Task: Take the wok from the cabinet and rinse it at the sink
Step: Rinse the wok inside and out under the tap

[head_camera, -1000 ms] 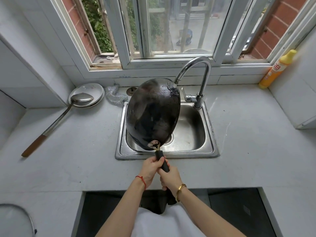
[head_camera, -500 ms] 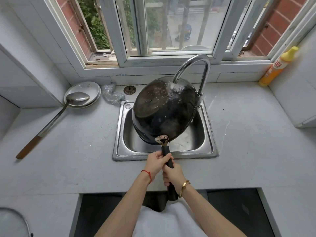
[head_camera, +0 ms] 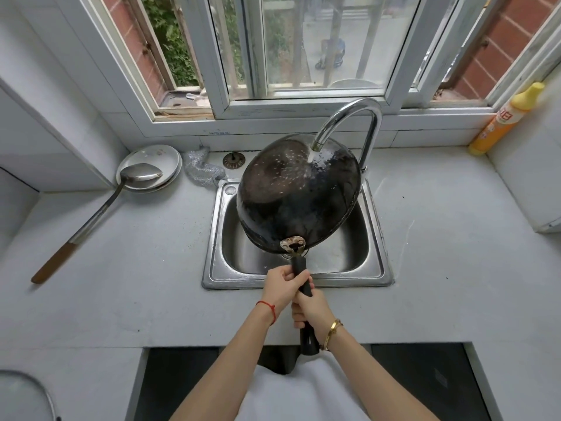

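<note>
A black wok (head_camera: 291, 199) hangs upside down and tilted over the steel sink (head_camera: 376, 268), its dark underside facing me. Water from the curved chrome faucet (head_camera: 352, 117) strikes the wok's far right side and sprays droplets across it. My left hand (head_camera: 283, 284) grips the black handle close to the wok. Just behind it on the same handle sits my right hand (head_camera: 312, 308). The handle's end pokes out below my right wrist.
A long steel ladle (head_camera: 91, 217) with a wooden grip rests on white plates (head_camera: 148, 156) at the left. A steel scrubber (head_camera: 202, 168) and a drain strainer (head_camera: 233, 160) lie behind the sink. A yellow bottle (head_camera: 504, 120) leans in the right corner. A glass lid edge (head_camera: 27, 396) shows bottom left.
The wok has swung right and rolled under the faucet. Water now hits its underside and splashes, where a second ago the wok stood left of the spout.
</note>
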Demonstrator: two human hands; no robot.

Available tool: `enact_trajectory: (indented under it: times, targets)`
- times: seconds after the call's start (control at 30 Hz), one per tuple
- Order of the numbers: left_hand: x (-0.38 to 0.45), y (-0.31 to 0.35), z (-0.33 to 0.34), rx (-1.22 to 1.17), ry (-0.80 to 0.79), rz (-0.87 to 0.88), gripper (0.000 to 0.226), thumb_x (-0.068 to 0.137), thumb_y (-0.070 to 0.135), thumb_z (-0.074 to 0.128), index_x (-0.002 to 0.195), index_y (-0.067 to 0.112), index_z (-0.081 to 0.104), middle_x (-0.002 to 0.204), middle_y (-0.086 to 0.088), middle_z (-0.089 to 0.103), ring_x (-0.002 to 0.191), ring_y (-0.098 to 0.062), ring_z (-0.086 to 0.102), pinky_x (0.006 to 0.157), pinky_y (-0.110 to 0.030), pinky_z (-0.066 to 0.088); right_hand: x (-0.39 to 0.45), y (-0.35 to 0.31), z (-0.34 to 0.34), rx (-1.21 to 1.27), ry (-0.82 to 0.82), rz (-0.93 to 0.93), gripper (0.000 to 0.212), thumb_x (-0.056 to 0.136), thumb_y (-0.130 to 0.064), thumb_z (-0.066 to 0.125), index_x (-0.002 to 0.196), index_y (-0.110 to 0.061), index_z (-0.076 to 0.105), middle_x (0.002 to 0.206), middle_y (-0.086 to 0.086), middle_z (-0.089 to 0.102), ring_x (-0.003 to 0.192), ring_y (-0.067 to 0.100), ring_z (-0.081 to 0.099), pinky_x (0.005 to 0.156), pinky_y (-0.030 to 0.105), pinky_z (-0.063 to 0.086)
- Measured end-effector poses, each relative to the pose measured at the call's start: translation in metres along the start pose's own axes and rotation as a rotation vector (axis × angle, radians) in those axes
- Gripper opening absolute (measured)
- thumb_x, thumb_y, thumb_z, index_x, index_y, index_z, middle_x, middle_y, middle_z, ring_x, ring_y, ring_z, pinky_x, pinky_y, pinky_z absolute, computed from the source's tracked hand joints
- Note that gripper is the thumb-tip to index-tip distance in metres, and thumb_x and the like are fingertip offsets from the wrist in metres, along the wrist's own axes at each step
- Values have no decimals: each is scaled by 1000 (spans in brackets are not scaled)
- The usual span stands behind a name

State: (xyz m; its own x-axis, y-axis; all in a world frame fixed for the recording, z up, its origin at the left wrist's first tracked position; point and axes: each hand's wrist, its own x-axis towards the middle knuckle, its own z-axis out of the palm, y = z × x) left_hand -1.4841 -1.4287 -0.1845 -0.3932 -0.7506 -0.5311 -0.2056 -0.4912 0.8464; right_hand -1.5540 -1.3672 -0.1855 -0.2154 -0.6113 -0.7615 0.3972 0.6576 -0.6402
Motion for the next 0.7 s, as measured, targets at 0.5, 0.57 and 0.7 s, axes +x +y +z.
enact_trajectory:
  times: [0.5, 0.57, 0.7]
  targets:
    - [2, 11, -15, 126, 157, 87, 17, 86, 21, 71, 94, 6, 71, 81, -7, 77, 80, -18, 75, 84, -35, 59, -1, -17, 19, -18, -91, -12, 35, 96, -16, 48, 61, -16, 40, 45, -2, 33, 37, 11, 31, 39, 20, 29]
    - [1, 12, -16, 119, 161, 93, 18, 86, 20, 70, 95, 5, 71, 81, -8, 77, 79, -17, 75, 82, -33, 59, -1, -17, 20, -13, -101, -13, 37, 96, -15, 48, 60, -16, 40, 43, -3, 33, 37, 11, 30, 38, 20, 28]
    - [-6, 11, -16, 111, 161, 90, 17, 87, 18, 70, 95, 3, 70, 81, -7, 76, 76, -14, 74, 77, -27, 59, -5, -12, 19, 8, -123, -16, 39, 97, -15, 48, 59, -15, 41, 45, -2, 33, 37, 11, 30, 37, 20, 28]
